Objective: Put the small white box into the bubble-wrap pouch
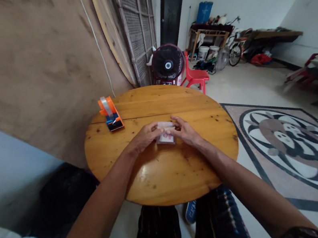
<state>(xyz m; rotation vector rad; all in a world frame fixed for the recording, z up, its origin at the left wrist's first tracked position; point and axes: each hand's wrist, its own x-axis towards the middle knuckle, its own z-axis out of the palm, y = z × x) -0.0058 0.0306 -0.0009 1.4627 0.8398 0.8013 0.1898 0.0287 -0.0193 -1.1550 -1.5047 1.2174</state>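
From the head view, a small pale packet [166, 138] sits on the round wooden table [144, 178], looking light, its wrapping perhaps slippery, best taken by its side edges. It lies between left hand [146, 135] and right hand [186, 131], fingers curled round both sides, thumbs nearly meeting on top; whether they pinch, I can't tell.

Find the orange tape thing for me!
In the head view, the tape dispenser sits on the round table's far left side, beyond the left hand.
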